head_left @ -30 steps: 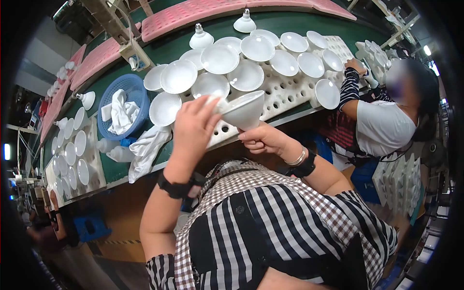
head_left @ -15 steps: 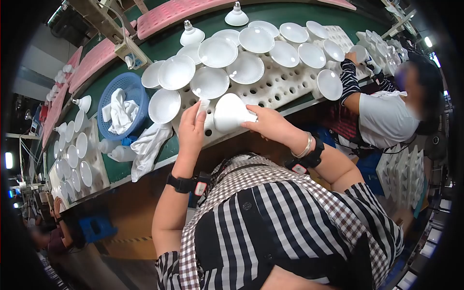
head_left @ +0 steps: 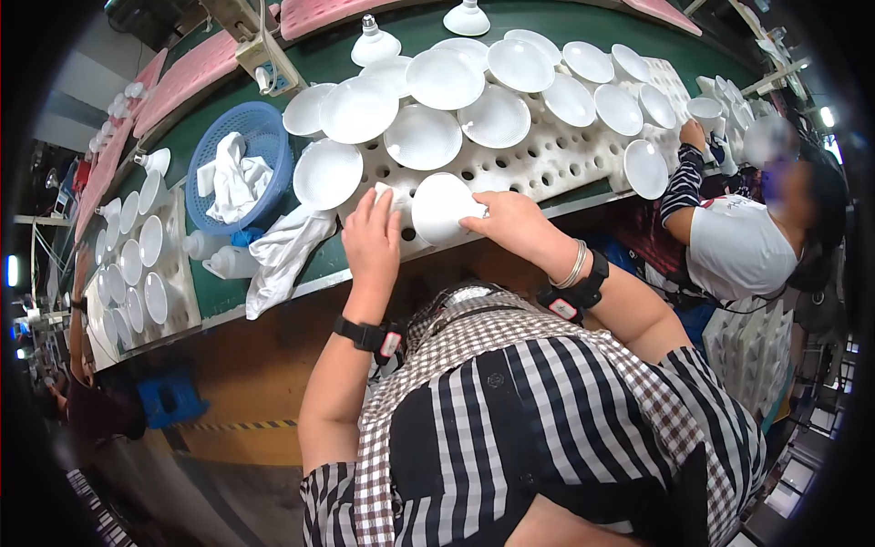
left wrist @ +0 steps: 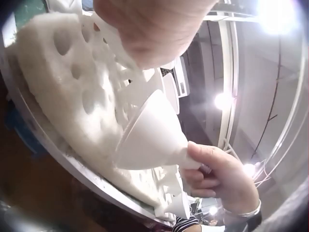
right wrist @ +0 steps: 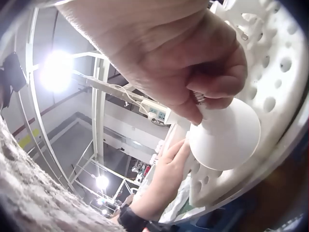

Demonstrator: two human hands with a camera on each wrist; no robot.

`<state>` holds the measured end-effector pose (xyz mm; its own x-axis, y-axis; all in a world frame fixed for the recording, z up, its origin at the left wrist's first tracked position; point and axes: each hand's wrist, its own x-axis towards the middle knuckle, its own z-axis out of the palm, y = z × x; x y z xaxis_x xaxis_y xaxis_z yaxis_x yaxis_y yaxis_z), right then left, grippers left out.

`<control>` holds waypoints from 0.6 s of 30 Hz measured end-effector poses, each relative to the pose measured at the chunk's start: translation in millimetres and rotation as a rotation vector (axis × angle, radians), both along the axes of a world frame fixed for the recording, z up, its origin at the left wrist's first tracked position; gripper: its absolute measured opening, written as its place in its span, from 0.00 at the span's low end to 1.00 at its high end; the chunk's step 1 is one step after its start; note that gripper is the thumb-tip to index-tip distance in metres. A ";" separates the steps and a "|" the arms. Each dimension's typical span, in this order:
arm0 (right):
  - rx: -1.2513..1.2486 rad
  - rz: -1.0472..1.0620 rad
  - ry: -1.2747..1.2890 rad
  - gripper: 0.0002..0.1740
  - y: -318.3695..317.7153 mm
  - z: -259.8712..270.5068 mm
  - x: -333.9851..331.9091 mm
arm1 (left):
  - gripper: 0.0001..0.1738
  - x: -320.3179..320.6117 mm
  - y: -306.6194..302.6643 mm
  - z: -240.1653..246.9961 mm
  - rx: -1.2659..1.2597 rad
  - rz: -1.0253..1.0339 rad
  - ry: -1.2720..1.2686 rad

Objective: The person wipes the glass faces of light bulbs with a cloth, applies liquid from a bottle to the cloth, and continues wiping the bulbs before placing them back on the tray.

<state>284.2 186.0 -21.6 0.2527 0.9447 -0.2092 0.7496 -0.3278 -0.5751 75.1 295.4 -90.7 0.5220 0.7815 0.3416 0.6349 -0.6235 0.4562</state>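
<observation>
From the head view, the person holds a white lamp shell [head_left: 440, 208] on its side just over the near edge of the holed foam tray [head_left: 547, 162]. The right hand [head_left: 510, 223] has its fingers curled round the narrow neck. The left hand [head_left: 372, 239] lies against the wide end with its fingers nearly straight, and a small white cloth [head_left: 387, 195] sits under them. A blue basket [head_left: 273, 137] of rags stands well to the left.

In the left wrist view the lamp shell [left wrist: 149, 137] reads as a thin, hollow cone. I'd judge it light and stiff, but smooth enough to slip and easy to crack or scuff. The right hand [left wrist: 222, 179] pinches the small end.

In the right wrist view the fingertips close on the neck, where something like a metal thread shows. The rounded face points away, beside the flat left hand [right wrist: 164, 181]. The neck looks like the sound place to take hold, since the broad dome offers no purchase.
</observation>
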 end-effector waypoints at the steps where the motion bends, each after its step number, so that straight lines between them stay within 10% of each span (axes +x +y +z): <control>1: -0.003 0.005 0.001 0.26 1.2 0.4 -2.9 | 0.24 3.8 -7.8 9.9 0.049 -0.058 -0.025; 4: -0.038 0.040 -0.022 0.25 5.8 -1.0 -17.1 | 0.31 21.1 -29.1 43.9 0.171 -0.360 0.109; 10: 0.152 0.245 0.174 0.24 15.6 -2.4 -25.9 | 0.31 19.5 -18.6 18.2 -0.002 -0.235 -0.032; 18: 0.197 0.056 0.670 0.64 -10.8 -13.0 -1.8 | 0.25 -11.1 -20.5 33.4 -1.259 0.048 -1.076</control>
